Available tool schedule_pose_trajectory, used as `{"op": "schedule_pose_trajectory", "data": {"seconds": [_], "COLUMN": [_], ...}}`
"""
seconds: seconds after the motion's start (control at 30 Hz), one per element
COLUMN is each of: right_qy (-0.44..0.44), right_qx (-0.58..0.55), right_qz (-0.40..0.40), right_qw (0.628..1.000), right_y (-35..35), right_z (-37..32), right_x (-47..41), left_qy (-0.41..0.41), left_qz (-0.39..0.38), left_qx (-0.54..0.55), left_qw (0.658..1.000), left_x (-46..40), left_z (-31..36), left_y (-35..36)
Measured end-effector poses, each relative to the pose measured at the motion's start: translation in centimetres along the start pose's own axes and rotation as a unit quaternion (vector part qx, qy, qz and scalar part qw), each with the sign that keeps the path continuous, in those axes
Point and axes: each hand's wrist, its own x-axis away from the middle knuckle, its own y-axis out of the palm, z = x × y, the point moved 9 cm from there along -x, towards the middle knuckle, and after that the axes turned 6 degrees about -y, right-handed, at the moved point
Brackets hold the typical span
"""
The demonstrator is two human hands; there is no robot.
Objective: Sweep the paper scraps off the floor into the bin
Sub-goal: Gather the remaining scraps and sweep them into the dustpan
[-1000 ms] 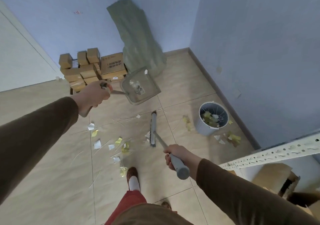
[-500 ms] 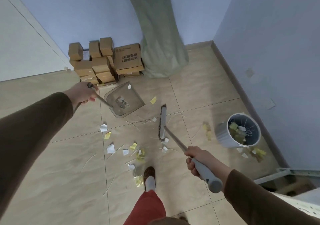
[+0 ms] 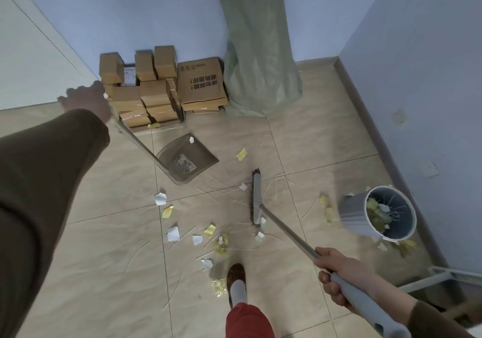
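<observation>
My left hand [image 3: 87,101] grips the long handle of a grey dustpan [image 3: 188,158], whose pan sits on the tiles near the boxes with one white scrap inside. My right hand [image 3: 339,276] grips the grey handle of a broom [image 3: 256,199], its head resting on the floor between the dustpan and the bin. White and yellow paper scraps [image 3: 173,233] lie scattered on the tiles left of the broom head and by my foot. A grey bin [image 3: 352,215] holding scraps stands at the right near the wall, with more scraps around its base.
Stacked cardboard boxes [image 3: 199,84] and a tall green sack [image 3: 258,51] stand against the far wall. My slippered foot [image 3: 236,280] is planted amid the scraps. A white metal rack foot [image 3: 440,276] lies at the lower right beside the blue wall.
The dustpan has come down from mid-air to the floor near the boxes. The view has shifted left, so the bin now sits further right. The broom head stays on the tiles.
</observation>
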Motion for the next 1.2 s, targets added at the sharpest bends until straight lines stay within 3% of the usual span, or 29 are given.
{"op": "schedule_pose_trajectory", "data": {"seconds": [0.23, 0.37, 0.43, 0.5, 0.57, 0.63, 0.73, 0.9, 1.03, 1.2], "right_qy": [-0.030, -0.046, -0.055, -0.058, -0.094, -0.097, -0.083, -0.079, -0.050, -0.005], "right_qx": [0.016, -0.036, -0.094, -0.061, 0.069, 0.108, 0.014, -0.007, -0.091, -0.102], "right_qz": [0.002, -0.008, -0.036, -0.020, 0.045, 0.057, 0.011, -0.012, -0.051, -0.091], "right_qw": [0.999, 0.998, 0.993, 0.996, 0.992, 0.988, 0.996, 0.997, 0.993, 0.991], "right_y": [0.8, -0.3, -1.4, -3.5, -6.4, -7.9, -10.1, -16.0, -22.1, -27.8], "right_z": [-3.1, -4.0, -4.0, -3.0, -1.1, 0.1, 0.7, 2.7, 3.4, 5.2], "right_x": [-0.4, 0.1, 0.5, 0.5, 0.5, 0.8, 0.7, 2.4, 4.2, 5.0], "left_qy": [0.011, 0.106, 0.150, 0.182, 0.212, 0.243, 0.270, 0.312, 0.301, 0.278], "left_qz": [0.020, 0.055, 0.031, -0.014, -0.050, -0.083, -0.138, -0.162, -0.181, -0.196], "left_qx": [-0.063, -0.048, -0.043, -0.036, -0.030, -0.034, -0.034, -0.036, -0.029, -0.006], "left_qw": [0.998, 0.992, 0.987, 0.983, 0.976, 0.966, 0.952, 0.936, 0.936, 0.940], "left_x": [-1.3, 1.7, 3.9, 7.2, 10.8, 14.3, 19.0, 25.6, 28.9, 33.7], "left_z": [-0.9, 2.5, 5.1, 8.2, 11.2, 14.1, 17.8, 23.9, 27.3, 32.6], "left_y": [1.2, 1.5, 3.1, 5.1, 7.3, 9.6, 12.5, 14.1, 14.5, 13.9]}}
